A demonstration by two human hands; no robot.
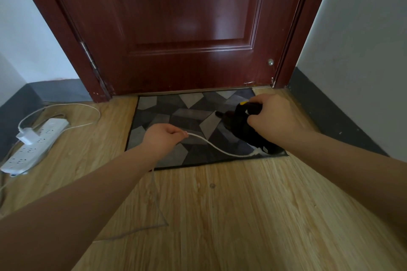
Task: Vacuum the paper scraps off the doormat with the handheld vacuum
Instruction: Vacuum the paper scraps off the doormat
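Doormat flat before door. Black handheld vacuum on mat's right part, gripped by R hand. L hand over mat's left, pinching white cable. Power strip left of mat.

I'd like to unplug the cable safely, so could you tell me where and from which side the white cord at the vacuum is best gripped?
Grip the white cord at its plug end, where it meets the rear of the handheld vacuum, coming from the near-left side. The left hand pinches it further along, where it curves slack. The right hand holds the vacuum's body, steadying it.
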